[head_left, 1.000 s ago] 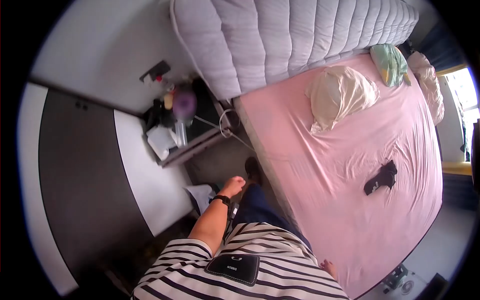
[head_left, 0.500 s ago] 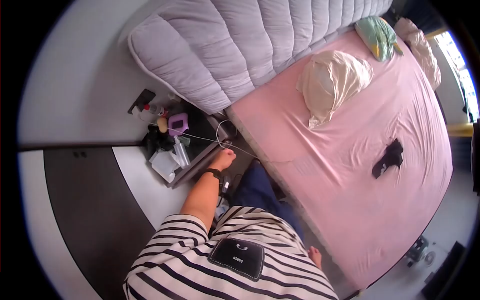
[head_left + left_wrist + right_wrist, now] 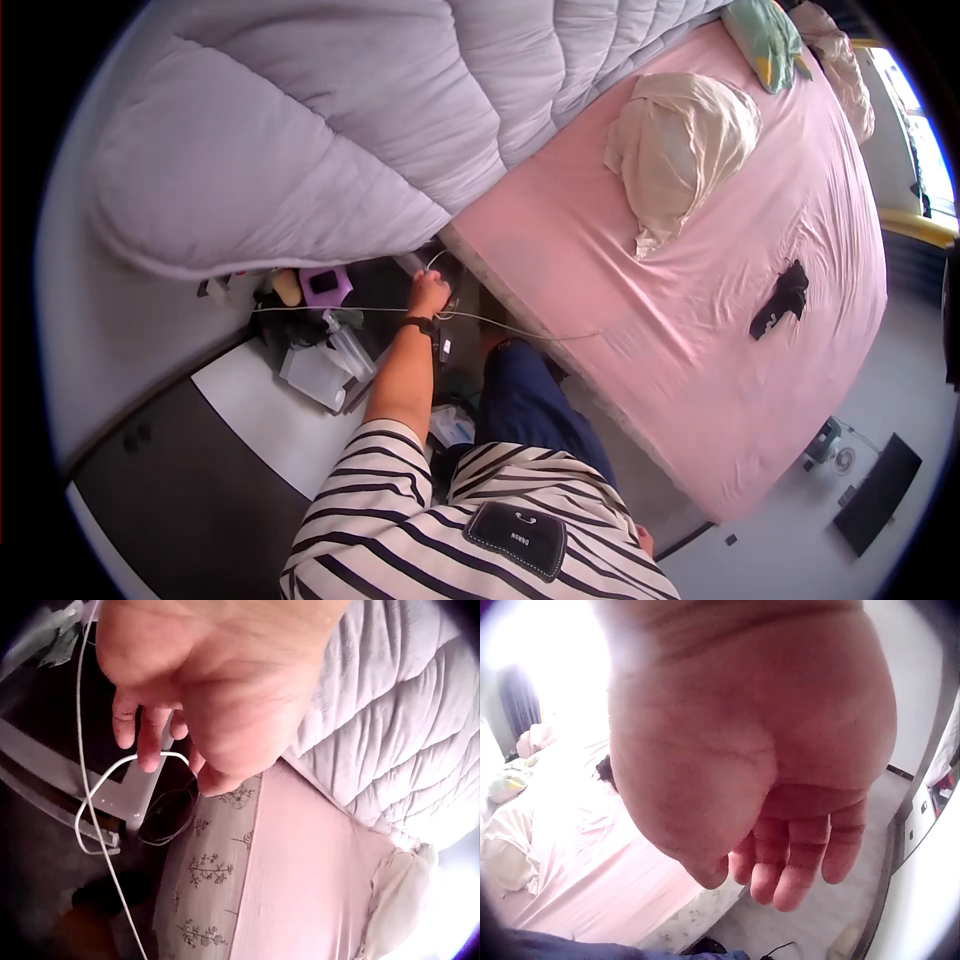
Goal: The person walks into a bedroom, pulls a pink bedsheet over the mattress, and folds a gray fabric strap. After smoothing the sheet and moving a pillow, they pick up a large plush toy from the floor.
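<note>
My left hand [image 3: 428, 294] reaches forward over the gap between the bedside cabinet [image 3: 378, 278] and the bed corner. In the left wrist view its fingers hang loosely bent, the fingertips close to a loop of white cable [image 3: 135, 757]. Part of that loop passes behind the fingers. Another length of thin white cable [image 3: 350, 309] runs across the cabinet and over the edge of the pink-sheeted bed [image 3: 640, 370]. Down at my side, beside the bed, hangs my right hand [image 3: 757, 750], relaxed and holding nothing.
A thick grey quilted pad [image 3: 330, 130] leans along the bed's head side and overhangs the cabinet. A purple device [image 3: 325, 287] and a clear bottle [image 3: 348, 350] stand on the cabinet. A cream-covered bundle [image 3: 690, 140] and a black cloth [image 3: 780, 302] lie on the bed.
My left hand has moved forward, from beside my leg to the cable loop by the bed corner. The view has come closer to the quilted pad and cabinet.
</note>
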`<state>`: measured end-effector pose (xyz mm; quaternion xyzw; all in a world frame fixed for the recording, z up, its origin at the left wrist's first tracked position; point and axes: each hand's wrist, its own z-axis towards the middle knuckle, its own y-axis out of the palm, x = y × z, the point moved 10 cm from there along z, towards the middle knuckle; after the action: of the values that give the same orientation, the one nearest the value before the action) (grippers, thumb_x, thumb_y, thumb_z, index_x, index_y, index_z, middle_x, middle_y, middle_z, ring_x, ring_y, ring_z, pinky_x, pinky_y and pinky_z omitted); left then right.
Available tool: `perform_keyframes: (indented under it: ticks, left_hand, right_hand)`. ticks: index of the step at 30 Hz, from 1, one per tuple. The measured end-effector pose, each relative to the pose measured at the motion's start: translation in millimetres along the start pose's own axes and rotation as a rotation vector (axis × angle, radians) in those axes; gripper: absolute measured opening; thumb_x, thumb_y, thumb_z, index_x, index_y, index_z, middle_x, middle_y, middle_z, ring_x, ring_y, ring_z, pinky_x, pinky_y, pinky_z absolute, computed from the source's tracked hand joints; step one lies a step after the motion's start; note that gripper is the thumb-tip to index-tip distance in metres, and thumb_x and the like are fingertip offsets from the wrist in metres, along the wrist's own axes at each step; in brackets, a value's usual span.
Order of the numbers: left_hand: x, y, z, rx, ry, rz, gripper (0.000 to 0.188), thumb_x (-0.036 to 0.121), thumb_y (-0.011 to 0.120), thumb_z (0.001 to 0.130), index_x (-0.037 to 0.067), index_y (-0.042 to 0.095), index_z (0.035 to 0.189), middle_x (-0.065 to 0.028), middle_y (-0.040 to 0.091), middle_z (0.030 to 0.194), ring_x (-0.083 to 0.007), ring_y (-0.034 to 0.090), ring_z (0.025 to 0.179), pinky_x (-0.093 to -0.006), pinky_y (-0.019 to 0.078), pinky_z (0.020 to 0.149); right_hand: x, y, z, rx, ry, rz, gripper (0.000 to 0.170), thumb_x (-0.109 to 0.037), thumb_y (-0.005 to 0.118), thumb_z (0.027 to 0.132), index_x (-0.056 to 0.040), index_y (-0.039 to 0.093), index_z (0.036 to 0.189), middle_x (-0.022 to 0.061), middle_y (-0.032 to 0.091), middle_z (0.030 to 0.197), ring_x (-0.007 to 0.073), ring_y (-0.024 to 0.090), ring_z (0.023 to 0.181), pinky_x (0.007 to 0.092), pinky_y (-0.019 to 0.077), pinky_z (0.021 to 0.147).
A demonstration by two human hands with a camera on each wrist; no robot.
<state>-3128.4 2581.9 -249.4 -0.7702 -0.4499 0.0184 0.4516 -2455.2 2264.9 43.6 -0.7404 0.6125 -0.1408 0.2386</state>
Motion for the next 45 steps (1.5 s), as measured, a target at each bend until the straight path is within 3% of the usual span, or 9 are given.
perform_keyframes:
  ticks: [7,10,11,13,16,18,23,33,45]
  left_hand:
    - [-1.6,11.7,43.2,-0.192,-0.029,0.097,0.039,0.024,0.058,0.075,0.004,0.057,0.108,-0.0228,0.043,0.126,-0.0312,0.038,0.121,-0.0389,0.0335,0.097]
    - [-19.3,46.4,52.5,-0.450,-0.142,-0.035,0.037,0.026,0.060,0.074,0.004,0.060,0.104,-0.0203,0.055,0.112,-0.0282,0.050,0.111,-0.0367,0.0403,0.091]
    - [-30.1,61.7,54.2,-0.423,-0.188,-0.203,0.034,0.028,0.062,0.074,0.004,0.063,0.098,-0.0177,0.063,0.094,-0.0271,0.061,0.090,-0.0359,0.0463,0.080]
    - [-5.3,59.5,26.7,-0.476,-0.231,-0.379,0.029,0.027,0.061,0.075,0.004,0.064,0.091,-0.0126,0.065,0.078,-0.0224,0.063,0.068,-0.0345,0.0482,0.064]
    - [31.6,51.4,-14.0,-0.355,0.020,-0.434,0.025,0.025,0.057,0.078,0.002,0.064,0.086,-0.0081,0.061,0.067,-0.0182,0.059,0.061,-0.0324,0.0476,0.058]
    - [41.7,41.7,-57.0,-0.431,-0.034,-0.597,0.027,0.027,0.056,0.079,0.002,0.062,0.087,-0.0088,0.061,0.065,-0.0160,0.058,0.054,-0.0290,0.0468,0.054]
    - [55.6,-66.6,-144.2,-0.020,0.243,-0.521,0.024,0.022,0.055,0.082,0.003,0.061,0.095,-0.0068,0.059,0.067,-0.0128,0.056,0.061,-0.0279,0.0446,0.056]
    - [-0.6,-252.5,-317.3,0.664,-0.022,-0.802,0.023,0.010,0.052,0.085,0.006,0.056,0.108,0.0072,0.043,0.066,-0.0019,0.037,0.057,-0.0179,0.0321,0.050]
    - [7.4,-429.4,-435.0,1.391,0.231,-0.934,0.025,0.008,0.049,0.086,-0.001,0.052,0.110,0.0051,0.039,0.061,-0.0029,0.035,0.054,-0.0176,0.0276,0.048]
  right_hand:
    - [-78.2,44.5,-34.1,-0.006,0.063,0.185,0.020,-0.024,0.055,0.087,-0.0074,0.054,0.096,0.0010,0.056,0.071,0.0098,0.054,0.059,0.0210,0.0416,0.049]
    - [-95.0,50.3,-40.0,-0.013,0.047,0.124,0.021,-0.025,0.054,0.087,-0.0069,0.053,0.097,0.0017,0.056,0.073,0.0107,0.053,0.058,0.0213,0.0415,0.049]
    - [-99.3,53.0,-40.0,-0.022,0.035,0.116,0.021,-0.025,0.055,0.087,-0.0069,0.053,0.097,0.0018,0.056,0.072,0.0108,0.053,0.058,0.0214,0.0416,0.049]
    - [-99.4,54.5,-30.0,-0.068,-0.008,0.099,0.021,-0.026,0.054,0.088,-0.0068,0.053,0.096,0.0020,0.055,0.072,0.0114,0.053,0.058,0.0224,0.0420,0.050]
    - [-122.4,49.8,-22.9,-0.058,-0.100,-0.053,0.021,-0.026,0.053,0.088,-0.0069,0.054,0.094,0.0016,0.056,0.072,0.0110,0.053,0.058,0.0235,0.0423,0.051]
    - [-128.1,45.8,-14.8,-0.058,-0.090,-0.030,0.019,-0.027,0.053,0.087,-0.0086,0.054,0.094,0.0007,0.056,0.073,0.0108,0.054,0.059,0.0246,0.0424,0.052]
    - [-123.8,33.0,50.4,-0.146,-0.136,-0.009,0.019,-0.029,0.053,0.087,-0.0108,0.055,0.093,0.0005,0.057,0.074,0.0114,0.056,0.061,0.0254,0.0420,0.052]
    - [-181.0,32.6,94.7,-0.196,-0.255,-0.054,0.025,-0.029,0.051,0.085,-0.0073,0.053,0.098,0.0040,0.057,0.080,0.0133,0.054,0.065,0.0251,0.0404,0.052]
    - [-198.4,38.3,95.5,-0.228,-0.322,-0.008,0.028,-0.029,0.050,0.085,-0.0050,0.053,0.100,0.0051,0.057,0.080,0.0148,0.054,0.066,0.0270,0.0421,0.054]
